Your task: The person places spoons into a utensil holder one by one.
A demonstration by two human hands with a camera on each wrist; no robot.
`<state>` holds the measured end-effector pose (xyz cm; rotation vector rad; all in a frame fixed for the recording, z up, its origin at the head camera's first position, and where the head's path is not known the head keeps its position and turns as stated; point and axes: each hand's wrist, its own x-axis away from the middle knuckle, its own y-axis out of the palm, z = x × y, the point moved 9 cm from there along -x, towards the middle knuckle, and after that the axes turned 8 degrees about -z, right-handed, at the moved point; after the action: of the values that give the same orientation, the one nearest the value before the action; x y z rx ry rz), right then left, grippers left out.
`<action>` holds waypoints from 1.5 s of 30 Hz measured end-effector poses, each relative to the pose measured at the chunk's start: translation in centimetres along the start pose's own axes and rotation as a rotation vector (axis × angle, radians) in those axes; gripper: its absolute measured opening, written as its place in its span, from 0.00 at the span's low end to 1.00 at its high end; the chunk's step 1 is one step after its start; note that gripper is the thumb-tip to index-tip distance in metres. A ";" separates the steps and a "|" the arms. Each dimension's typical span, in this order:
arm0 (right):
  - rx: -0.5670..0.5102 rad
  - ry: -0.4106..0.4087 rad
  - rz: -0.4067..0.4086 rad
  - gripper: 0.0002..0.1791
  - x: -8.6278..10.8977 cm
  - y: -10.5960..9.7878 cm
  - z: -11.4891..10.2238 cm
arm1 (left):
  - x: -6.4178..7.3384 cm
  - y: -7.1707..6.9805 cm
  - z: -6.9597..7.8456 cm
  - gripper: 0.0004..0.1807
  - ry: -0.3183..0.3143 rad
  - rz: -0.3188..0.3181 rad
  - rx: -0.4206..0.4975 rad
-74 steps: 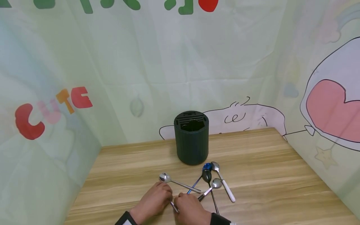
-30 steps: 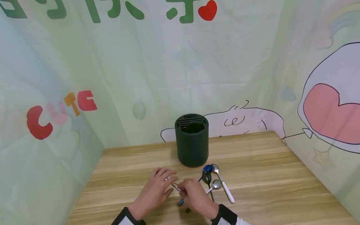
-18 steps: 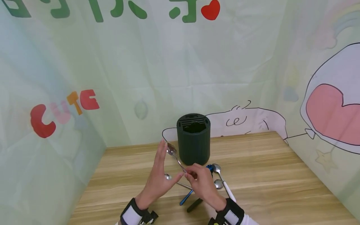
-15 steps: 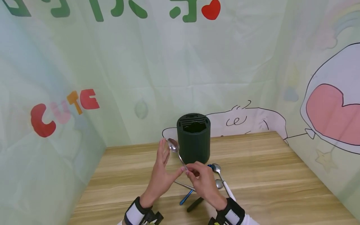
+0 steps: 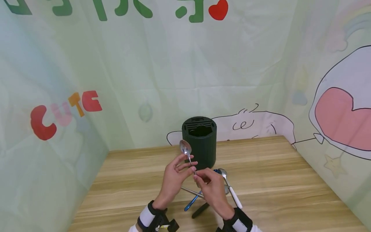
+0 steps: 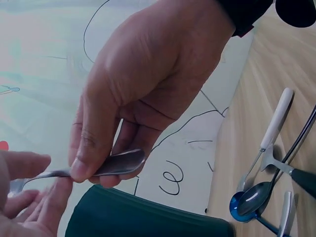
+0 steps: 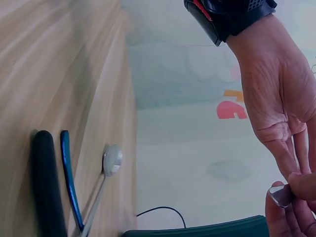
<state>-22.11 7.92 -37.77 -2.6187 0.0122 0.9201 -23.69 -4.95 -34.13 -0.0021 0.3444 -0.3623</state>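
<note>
My right hand [image 5: 214, 188] pinches a silver spoon [image 5: 185, 147] by the end of its handle, thumb against fingertips. Bowl up and tilted, the spoon is raised above the table, its bowl overlapping the cutlery holder's left edge in the head view. My left hand [image 5: 171, 182] has its thumb on the handle and its fingers bent around behind the neck. In the left wrist view, the flat handle end [image 6: 123, 163] sticks out past the right thumb. In the right wrist view, the handle tip [image 7: 281, 195] shows between the right thumb and finger. The dark green cutlery holder [image 5: 200, 151] stands just behind.
Several spoons lie crossed on the wooden table [image 5: 121, 193]: a white-handled spoon [image 5: 234, 195], a blue-handled one [image 5: 191, 203], a black-handled one [image 5: 200, 210] and a long silver one [image 5: 192, 192]. Behind rises a printed cloth wall [image 5: 145, 64].
Both hands have lifted the silver spoon off the table and turned it bowl up. The left hand, spread beside the bowl half a second ago, has moved right and closed its fingers round the neck.
</note>
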 end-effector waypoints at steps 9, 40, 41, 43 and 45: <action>-0.028 0.058 0.031 0.02 0.4 -0.2 0.8 | -0.5 -0.4 -3.3 0.12 0.003 0.054 -0.019; -0.201 -0.017 -0.114 0.06 -5.2 -5.6 -3.6 | -2.9 3.0 2.1 0.08 0.055 -0.075 -0.142; -0.213 -0.004 -0.113 0.06 -5.3 -5.7 -3.5 | -3.0 3.0 2.2 0.08 0.056 -0.070 -0.152; -0.225 0.019 -0.111 0.06 -5.5 -5.8 -3.3 | -3.3 3.1 2.5 0.07 0.068 -0.060 -0.168; -0.226 0.025 -0.105 0.05 -5.9 -6.1 -3.4 | -3.8 3.1 2.9 0.06 0.096 -0.054 -0.179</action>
<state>-23.99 11.82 -29.71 -2.8057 -0.2332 0.8986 -24.96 -0.95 -30.34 -0.1700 0.4713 -0.3850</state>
